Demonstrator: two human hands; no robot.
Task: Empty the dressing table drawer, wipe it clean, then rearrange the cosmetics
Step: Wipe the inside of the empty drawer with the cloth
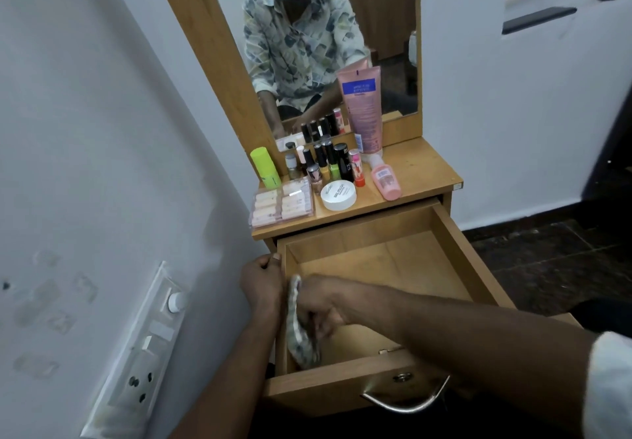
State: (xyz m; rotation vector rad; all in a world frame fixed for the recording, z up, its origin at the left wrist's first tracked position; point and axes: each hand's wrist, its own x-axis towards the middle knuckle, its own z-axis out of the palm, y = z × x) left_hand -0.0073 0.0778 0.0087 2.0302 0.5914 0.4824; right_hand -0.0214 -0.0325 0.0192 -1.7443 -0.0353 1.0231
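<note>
Drawer point(473, 260) open; patterned cloth point(301, 336) seemingly against left wall; cosmetics point(328, 165) grouped above.

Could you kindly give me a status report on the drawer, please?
Left hand grips left wall of drawer. Right hand holds cloth against inner left side. Nothing else inside; cosmetics up on tabletop. Nothing blocking the wipe.

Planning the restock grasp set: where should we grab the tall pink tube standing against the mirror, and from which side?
Likely the pink tube mid-body, pinched across its side edges, coming from the front right. It stands cap-down against the mirror, so the back is closed off, and small bottles crowd its left base.
</note>
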